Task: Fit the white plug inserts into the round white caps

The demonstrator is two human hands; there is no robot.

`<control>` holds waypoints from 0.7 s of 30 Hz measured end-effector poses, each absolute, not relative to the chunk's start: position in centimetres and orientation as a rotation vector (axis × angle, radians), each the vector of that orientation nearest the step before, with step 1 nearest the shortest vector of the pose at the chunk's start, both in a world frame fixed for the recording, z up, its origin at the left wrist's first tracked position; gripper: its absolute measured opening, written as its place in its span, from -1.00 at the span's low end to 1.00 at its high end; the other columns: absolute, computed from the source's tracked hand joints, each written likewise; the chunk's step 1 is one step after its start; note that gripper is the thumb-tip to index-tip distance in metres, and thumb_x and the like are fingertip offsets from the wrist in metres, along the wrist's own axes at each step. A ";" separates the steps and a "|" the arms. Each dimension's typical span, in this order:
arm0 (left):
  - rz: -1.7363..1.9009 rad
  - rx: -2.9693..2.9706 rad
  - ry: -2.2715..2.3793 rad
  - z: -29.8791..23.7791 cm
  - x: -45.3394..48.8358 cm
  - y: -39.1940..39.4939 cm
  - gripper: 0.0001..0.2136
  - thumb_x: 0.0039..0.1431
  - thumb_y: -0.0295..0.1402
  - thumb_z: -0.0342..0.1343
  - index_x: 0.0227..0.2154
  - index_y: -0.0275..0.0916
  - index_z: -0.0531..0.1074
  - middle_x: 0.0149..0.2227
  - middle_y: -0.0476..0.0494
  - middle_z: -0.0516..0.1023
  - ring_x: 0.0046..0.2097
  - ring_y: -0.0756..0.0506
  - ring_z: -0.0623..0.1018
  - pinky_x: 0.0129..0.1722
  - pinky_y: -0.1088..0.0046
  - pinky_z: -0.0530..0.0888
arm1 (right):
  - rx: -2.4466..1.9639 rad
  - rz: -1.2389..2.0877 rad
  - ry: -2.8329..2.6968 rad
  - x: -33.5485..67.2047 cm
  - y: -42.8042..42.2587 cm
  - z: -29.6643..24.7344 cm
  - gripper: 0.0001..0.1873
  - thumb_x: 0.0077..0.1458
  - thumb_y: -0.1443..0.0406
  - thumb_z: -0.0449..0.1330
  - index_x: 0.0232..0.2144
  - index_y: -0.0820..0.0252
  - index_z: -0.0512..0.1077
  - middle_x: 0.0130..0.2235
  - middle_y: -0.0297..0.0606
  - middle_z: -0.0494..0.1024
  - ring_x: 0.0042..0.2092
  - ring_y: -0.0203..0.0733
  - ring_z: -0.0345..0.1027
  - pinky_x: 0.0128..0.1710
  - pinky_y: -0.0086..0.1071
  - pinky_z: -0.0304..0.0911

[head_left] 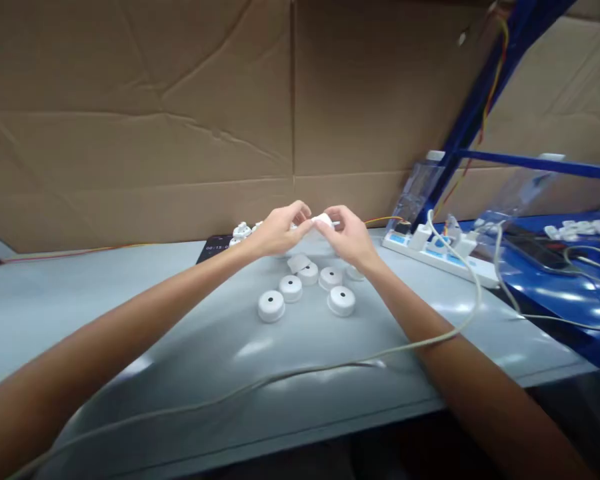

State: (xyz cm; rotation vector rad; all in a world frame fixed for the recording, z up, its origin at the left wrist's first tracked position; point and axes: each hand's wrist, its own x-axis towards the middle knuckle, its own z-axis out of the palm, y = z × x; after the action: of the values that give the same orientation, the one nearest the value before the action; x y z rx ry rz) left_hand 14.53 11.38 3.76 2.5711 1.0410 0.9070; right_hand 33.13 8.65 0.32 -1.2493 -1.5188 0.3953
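Where left hand (279, 231) and right hand (351, 238) meet, a white piece (323, 219) half-shows.

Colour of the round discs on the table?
White discs, each with a dark centre dot, on the grey table. Head view.

a small assembly workshop: grey surface (130, 313), cardboard walls (180, 120), power strip (440, 257), blue metal racking (480, 87).

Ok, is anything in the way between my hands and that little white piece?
Nothing visible. The left hand and right hand both pinch the small white piece at their fingertips, above the round white caps. The white cable lies nearer you on the table, clear of them.
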 end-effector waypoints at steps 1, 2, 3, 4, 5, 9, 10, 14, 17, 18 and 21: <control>0.939 2.514 0.979 3.9 14.8 11.1 -0.71 0.36 -0.13 -0.05 -0.14 -0.21 0.44 -0.14 -0.18 0.60 -0.11 -0.17 0.57 -0.12 0.36 0.40 | -1.171 0.577 -1.412 32.9 8.7 0.6 -0.62 0.06 0.00 0.28 -0.23 0.15 0.44 -0.21 -0.23 0.59 -0.19 -0.15 0.46 -0.22 -0.30 0.36; 0.945 2.498 0.942 4.1 15.0 10.8 -0.67 0.40 -0.10 -0.12 -0.13 -0.21 0.44 -0.17 -0.18 0.60 -0.16 -0.15 0.57 -0.16 0.38 0.40 | -1.086 0.761 -1.317 32.6 8.6 0.8 -0.61 0.05 -0.02 0.28 -0.28 0.15 0.44 -0.26 -0.26 0.59 -0.23 -0.19 0.46 -0.27 -0.35 0.36; 0.936 2.526 0.922 4.3 15.2 10.5 -0.64 0.42 -0.09 -0.17 -0.11 -0.21 0.43 -0.19 -0.17 0.60 -0.18 -0.15 0.56 -0.18 0.38 0.39 | -1.000 0.927 -1.238 32.3 8.4 1.1 -0.62 0.05 -0.03 0.30 -0.31 0.15 0.43 -0.30 -0.30 0.57 -0.27 -0.23 0.45 -0.32 -0.39 0.36; 0.916 2.585 0.907 4.4 15.4 10.1 -0.63 0.42 -0.09 -0.17 -0.07 -0.21 0.43 -0.20 -0.18 0.59 -0.19 -0.16 0.56 -0.18 0.37 0.38 | -0.918 1.062 -1.173 32.1 8.1 1.5 -0.64 0.06 -0.02 0.31 -0.33 0.14 0.43 -0.34 -0.34 0.55 -0.32 -0.27 0.43 -0.36 -0.44 0.34; 0.900 2.660 0.897 4.5 15.5 9.7 -0.63 0.40 -0.08 -0.13 -0.02 -0.22 0.41 -0.21 -0.18 0.59 -0.17 -0.19 0.57 -0.16 0.35 0.38 | -0.849 1.165 -1.114 31.9 7.8 1.8 -0.66 0.07 0.01 0.32 -0.34 0.13 0.43 -0.38 -0.37 0.53 -0.36 -0.30 0.40 -0.41 -0.47 0.32; 0.929 2.864 0.895 5.2 15.5 8.1 -0.53 0.20 -0.05 0.16 0.07 -0.21 0.35 -0.17 -0.23 0.57 -0.08 -0.29 0.56 -0.03 0.27 0.37 | -0.742 1.371 -0.940 31.2 6.1 3.3 -0.67 0.15 0.05 0.26 -0.48 0.11 0.32 -0.59 -0.49 0.33 -0.60 -0.41 0.12 -0.69 -0.54 0.03; 0.954 2.856 0.895 5.5 15.4 7.8 -0.53 0.18 -0.05 0.19 0.04 -0.21 0.35 -0.19 -0.22 0.56 -0.08 -0.30 0.56 -0.02 0.26 0.37 | -0.741 1.420 -0.949 31.2 5.6 3.7 -0.62 0.15 0.03 0.25 -0.52 0.11 0.28 -0.63 -0.51 0.26 -0.65 -0.43 0.00 -0.74 -0.53 -0.08; 1.040 2.690 0.886 6.6 15.0 6.9 -0.59 0.08 -0.06 0.29 -0.15 -0.19 0.36 -0.34 -0.13 0.49 -0.11 -0.30 0.56 -0.12 0.33 0.35 | -0.692 1.643 -1.097 30.9 4.3 4.9 -0.53 0.14 -0.05 0.23 -0.56 0.11 0.21 -0.70 -0.58 0.06 -0.68 -0.48 -0.32 -0.73 -0.53 -0.34; 1.191 2.408 0.916 6.9 14.9 6.8 -0.64 0.01 -0.13 0.34 -0.27 -0.16 0.32 -0.45 -0.04 0.39 -0.15 -0.26 0.54 -0.24 0.41 0.30 | -0.701 1.550 -1.160 30.6 4.0 5.2 -0.56 0.16 -0.08 0.18 -0.49 0.11 0.27 -0.65 -0.55 0.13 -0.66 -0.46 -0.21 -0.69 -0.54 -0.19; 1.252 2.311 0.927 6.7 15.0 6.9 -0.64 0.01 -0.15 0.35 -0.30 -0.15 0.30 -0.47 -0.02 0.35 -0.17 -0.24 0.53 -0.27 0.43 0.28 | -0.722 1.434 -1.193 30.5 4.0 5.1 -0.58 0.18 -0.09 0.14 -0.44 0.10 0.31 -0.60 -0.51 0.22 -0.64 -0.43 -0.09 -0.67 -0.52 -0.08; 1.382 2.030 0.918 6.3 15.4 7.7 -0.65 0.11 -0.05 0.28 -0.38 -0.14 0.26 -0.51 0.00 0.30 -0.29 -0.14 0.49 -0.36 0.45 0.26 | -0.791 0.809 -1.407 30.6 4.0 4.6 -0.71 0.21 -0.01 0.14 -0.23 0.04 0.44 -0.30 -0.32 0.51 -0.38 -0.25 0.35 -0.42 -0.37 0.32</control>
State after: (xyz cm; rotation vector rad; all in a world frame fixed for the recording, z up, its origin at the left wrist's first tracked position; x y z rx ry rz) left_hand 15.39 7.71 6.29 2.0297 0.9182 1.3822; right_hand 30.58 4.01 4.60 -0.7910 -1.4066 0.8095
